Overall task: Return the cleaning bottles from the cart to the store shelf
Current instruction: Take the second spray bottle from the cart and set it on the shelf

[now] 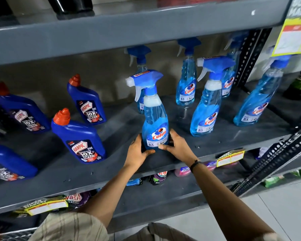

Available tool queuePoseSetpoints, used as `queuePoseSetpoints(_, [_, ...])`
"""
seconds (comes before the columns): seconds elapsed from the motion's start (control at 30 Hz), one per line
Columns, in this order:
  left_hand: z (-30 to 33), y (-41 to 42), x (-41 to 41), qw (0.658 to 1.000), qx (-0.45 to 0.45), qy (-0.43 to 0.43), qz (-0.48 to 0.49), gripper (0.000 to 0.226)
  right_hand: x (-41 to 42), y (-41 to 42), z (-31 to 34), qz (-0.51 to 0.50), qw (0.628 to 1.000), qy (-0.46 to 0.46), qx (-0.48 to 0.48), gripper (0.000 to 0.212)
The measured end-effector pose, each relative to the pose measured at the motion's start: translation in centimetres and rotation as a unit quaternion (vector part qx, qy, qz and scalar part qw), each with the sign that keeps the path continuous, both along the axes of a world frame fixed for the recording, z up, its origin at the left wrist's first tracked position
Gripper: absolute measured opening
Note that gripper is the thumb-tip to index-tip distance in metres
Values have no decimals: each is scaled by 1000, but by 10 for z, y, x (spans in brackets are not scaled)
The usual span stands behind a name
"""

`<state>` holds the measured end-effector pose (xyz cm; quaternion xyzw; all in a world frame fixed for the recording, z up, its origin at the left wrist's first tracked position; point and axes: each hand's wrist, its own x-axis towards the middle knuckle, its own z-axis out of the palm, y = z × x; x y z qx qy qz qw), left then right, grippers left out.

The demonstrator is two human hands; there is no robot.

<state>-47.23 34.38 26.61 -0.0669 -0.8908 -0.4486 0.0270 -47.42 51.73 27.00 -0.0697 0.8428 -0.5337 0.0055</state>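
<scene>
Grey steel shelf (215, 145) carries two groups: dark-blue Harpic bottles (80, 138) w/ red caps at left, clear-blue Colin sprays (205, 108) at right. One spray bottle (155, 122) stands upright nr front edge, betw. both groups; left hand (137, 150) and right hand (176, 145) both closed round its base. Prob. mod. heavy w/ liquid, stiff plastic, smooth, maybe slick; top-heavy trigger, so low body or neck grip best. Labels: "Colin 5X", "Harpic 10X Total Clean".
</scene>
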Motion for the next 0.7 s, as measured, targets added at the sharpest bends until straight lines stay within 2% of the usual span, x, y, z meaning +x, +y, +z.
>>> queuePoseSetpoints(0.07, [0,2,7,999,34,8,34,65,4,4,0,-7,1000,-4,-16,63])
queuePoseSetpoints(0.13, [-2,7,22,984,97,63,138,58,12,15,-1,-52,998,22,-25,63])
queuePoseSetpoints(0.2, [-7,17,40,955,111,152,231,38,22,36,-5,-136,989,62,-20,38])
queuePoseSetpoints(0.23, [-10,27,50,950,92,191,230,29,27,52,-7,-183,979,82,-17,22])
queuePoseSetpoints(0.27, [-11,35,59,952,66,225,198,23,31,63,-9,-232,967,104,-17,18])
queuePoseSetpoints(0.33, [-10,59,65,963,15,253,93,20,34,93,-12,-305,943,134,-5,41])
queuePoseSetpoints(0.4, [-1,91,53,973,-23,228,-6,32,30,119,-9,-333,932,144,1,44])
queuePoseSetpoints(0.47, [11,121,32,986,-35,152,-56,62,18,138,-6,-299,945,129,-4,37])
queuePoseSetpoints(0.57, [22,151,-8,998,17,-6,-57,96,-11,156,2,-143,988,46,-32,74])
queuePoseSetpoints(0.63, [22,163,-27,996,6,-65,-62,100,-28,162,7,-56,998,-4,-14,76])
queuePoseSetpoints(0.7, [19,169,-35,996,-7,-70,-57,94,-38,166,8,-17,999,-29,29,73])
